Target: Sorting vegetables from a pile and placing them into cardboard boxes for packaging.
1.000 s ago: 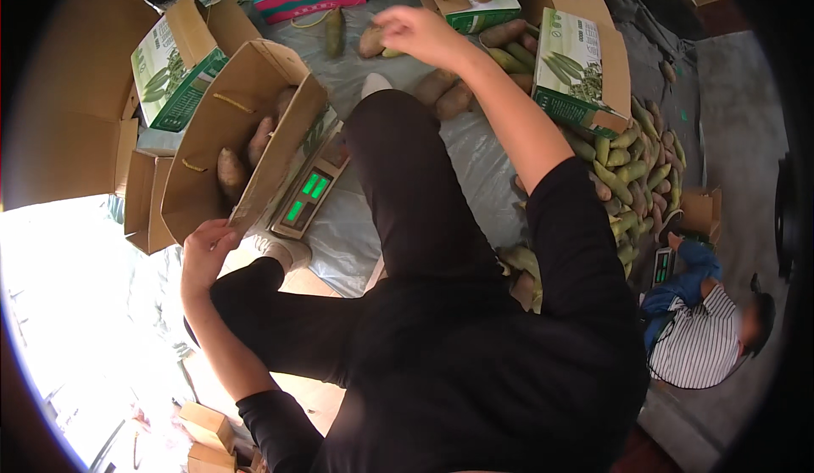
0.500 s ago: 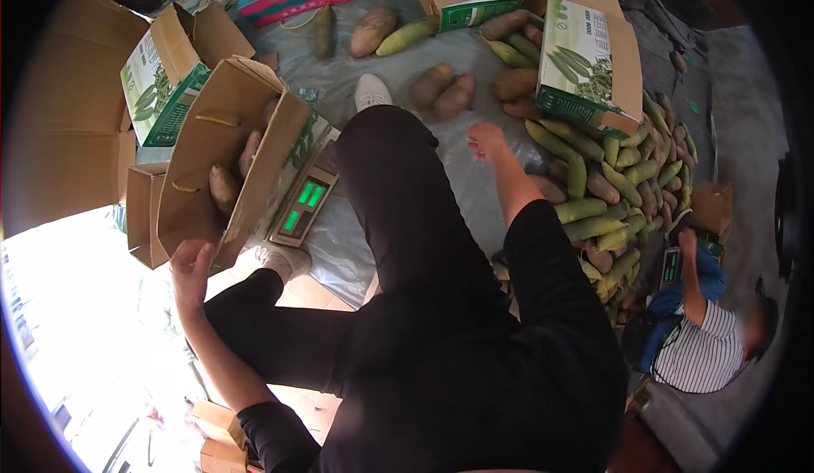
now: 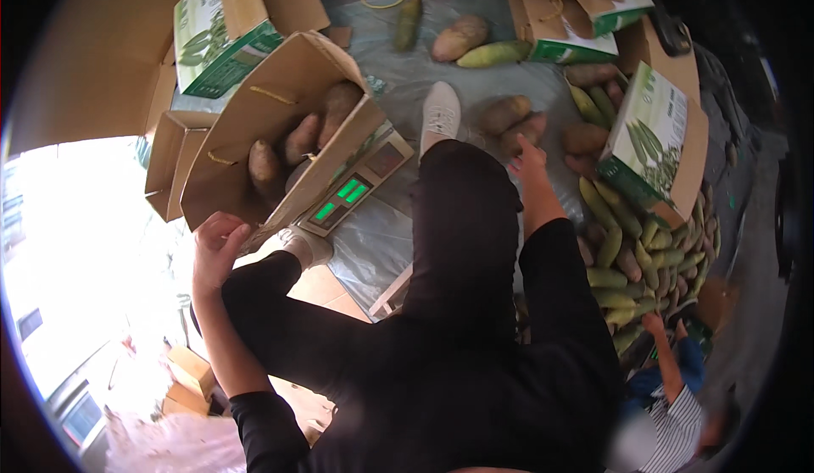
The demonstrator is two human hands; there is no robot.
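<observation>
- Right hand (image 3: 532,161) has moved from beside the pile (image 3: 674,261) to a brown tuber (image 3: 526,130) since half a second ago; the whole view has also shifted.
- That hand is partly open, its fingers parted, fingertips right at the tuber; nothing is seen in its grip, and contact is unclear.
- The tuber lies on the plastic sheet (image 3: 370,237), against a second tuber (image 3: 504,114), right of the shoe (image 3: 440,113).
- Left hand (image 3: 217,242) is half closed, fingers curled, at the near edge of the open box (image 3: 231,127); I cannot tell whether it grips that edge.
- The box stands on the scale (image 3: 373,170), whose display glows green; several tubers lie inside.
- Ahead lie a large tuber (image 3: 460,37) and green roots (image 3: 496,53).
- A printed carton (image 3: 646,138) stands just beside the pile.
- At lower right, a co-worker's hand (image 3: 653,324) is near the pile.
</observation>
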